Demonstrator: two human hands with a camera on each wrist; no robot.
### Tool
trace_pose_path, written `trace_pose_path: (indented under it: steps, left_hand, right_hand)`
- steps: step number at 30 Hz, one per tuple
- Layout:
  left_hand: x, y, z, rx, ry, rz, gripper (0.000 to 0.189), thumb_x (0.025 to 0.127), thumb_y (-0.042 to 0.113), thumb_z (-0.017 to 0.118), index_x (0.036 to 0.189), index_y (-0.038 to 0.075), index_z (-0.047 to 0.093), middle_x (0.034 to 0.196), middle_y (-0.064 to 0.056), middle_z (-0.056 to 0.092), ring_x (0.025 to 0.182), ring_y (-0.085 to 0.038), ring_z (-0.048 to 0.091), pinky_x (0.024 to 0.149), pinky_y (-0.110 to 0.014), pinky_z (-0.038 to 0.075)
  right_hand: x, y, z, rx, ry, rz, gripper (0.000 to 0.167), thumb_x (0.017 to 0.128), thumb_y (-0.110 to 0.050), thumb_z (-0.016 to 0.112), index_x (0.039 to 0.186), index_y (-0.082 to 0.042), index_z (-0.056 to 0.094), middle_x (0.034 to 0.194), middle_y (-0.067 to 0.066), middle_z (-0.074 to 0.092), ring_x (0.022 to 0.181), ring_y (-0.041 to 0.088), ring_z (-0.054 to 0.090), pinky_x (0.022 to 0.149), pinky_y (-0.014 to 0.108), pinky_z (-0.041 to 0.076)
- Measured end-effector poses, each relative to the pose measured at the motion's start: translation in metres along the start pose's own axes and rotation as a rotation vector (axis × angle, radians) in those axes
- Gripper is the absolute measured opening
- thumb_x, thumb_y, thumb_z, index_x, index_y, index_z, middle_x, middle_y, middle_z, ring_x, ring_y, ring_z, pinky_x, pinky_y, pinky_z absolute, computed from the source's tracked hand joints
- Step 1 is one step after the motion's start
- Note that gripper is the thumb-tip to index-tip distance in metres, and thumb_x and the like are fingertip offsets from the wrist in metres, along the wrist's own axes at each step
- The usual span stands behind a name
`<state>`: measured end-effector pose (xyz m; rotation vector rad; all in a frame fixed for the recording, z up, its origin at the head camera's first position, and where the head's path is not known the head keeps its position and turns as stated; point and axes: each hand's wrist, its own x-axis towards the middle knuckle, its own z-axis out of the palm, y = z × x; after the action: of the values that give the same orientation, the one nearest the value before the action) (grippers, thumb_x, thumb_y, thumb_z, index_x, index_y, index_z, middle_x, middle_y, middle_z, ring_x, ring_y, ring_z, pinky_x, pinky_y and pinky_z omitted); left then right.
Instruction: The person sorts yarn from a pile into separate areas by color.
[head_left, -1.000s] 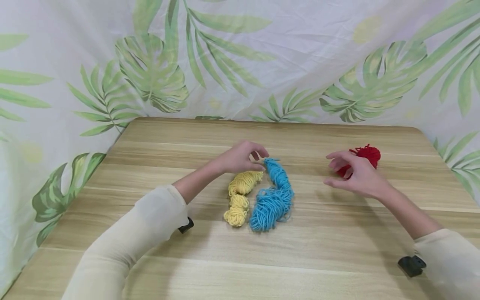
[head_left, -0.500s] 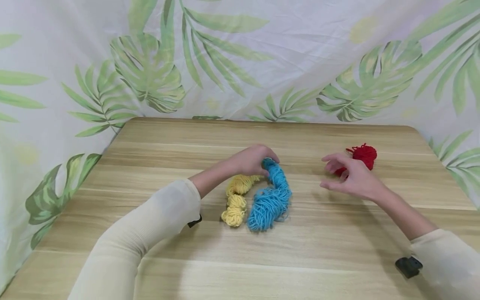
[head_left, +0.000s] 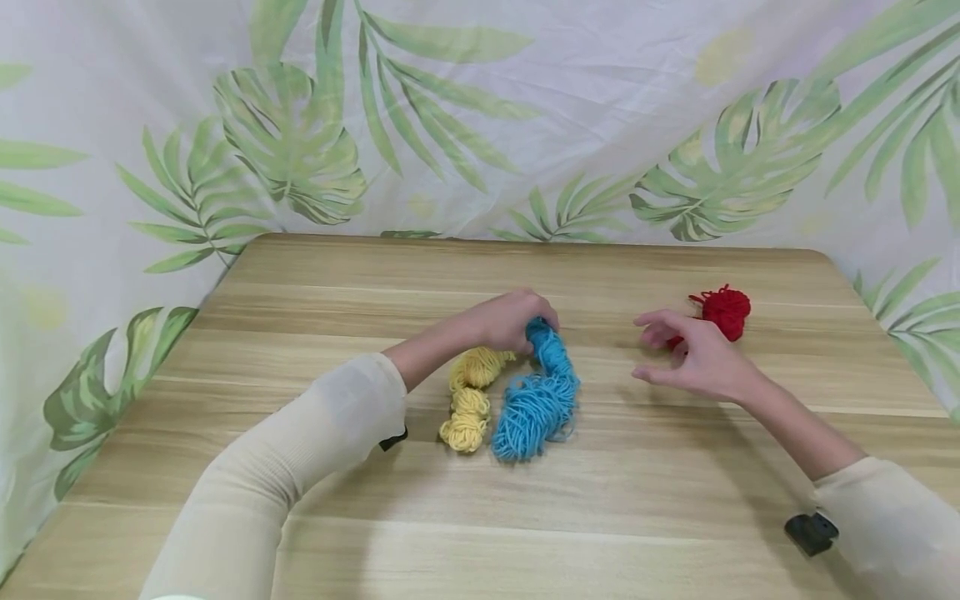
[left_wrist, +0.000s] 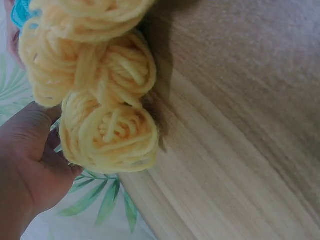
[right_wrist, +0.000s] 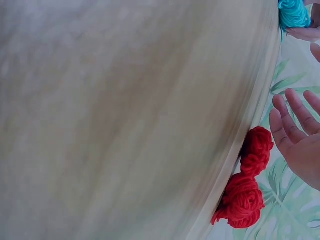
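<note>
In the head view, your left hand (head_left: 513,321) grips the far end of the blue yarn (head_left: 534,408) on the table (head_left: 600,517); the left wrist view shows mostly yellow yarn (left_wrist: 110,130). Your right hand (head_left: 697,354), fingers apart, holds nothing near the red yarn (head_left: 726,312), whose two lumps only the right wrist view shows unobstructed.

Blue yarn (head_left: 534,410) and yellow yarn (head_left: 468,417) at mid-frame in the head view, and red yarn (head_left: 727,312) at right, looked matt and rough-stranded. The tabletop (head_left: 637,492) showed a smooth wood-grain finish with a faint sheen; the cloth (head_left: 585,92) across the top was matt and wrinkled.
</note>
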<state>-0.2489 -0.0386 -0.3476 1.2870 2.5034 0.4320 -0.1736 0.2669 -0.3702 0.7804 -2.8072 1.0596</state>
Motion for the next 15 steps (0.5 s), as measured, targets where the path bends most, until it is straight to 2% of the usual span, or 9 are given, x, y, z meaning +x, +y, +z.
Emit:
trace_pose_path:
  steps: [9,15]
  left_hand:
    - [-0.0001,-0.0068,-0.0018,-0.019,0.051,-0.04,0.032,0.083,-0.005,0.073,0.115,0.001,0.074,0.114,-0.011,0.072,0.105,-0.024,0.063,0.094,-0.037,0.052]
    - [-0.0007,-0.0105,-0.0069,-0.036,0.08,-0.095,0.03,0.085,0.001,0.076,0.115,0.002,0.072,0.112,-0.01,0.071,0.099,-0.022,0.06,0.09,-0.037,0.052]
  right_hand:
    - [0.0034,-0.0005,0.003,0.006,-0.024,0.0,0.061,0.079,-0.016,0.09,0.131,-0.001,0.062,0.108,0.01,0.072,0.097,0.027,0.066,0.072,0.03,0.053]
    - [0.0059,-0.004,0.0042,0.015,-0.037,0.007,0.06,0.08,-0.017,0.089,0.131,-0.001,0.062,0.109,0.01,0.073,0.097,0.027,0.067,0.075,0.034,0.054]
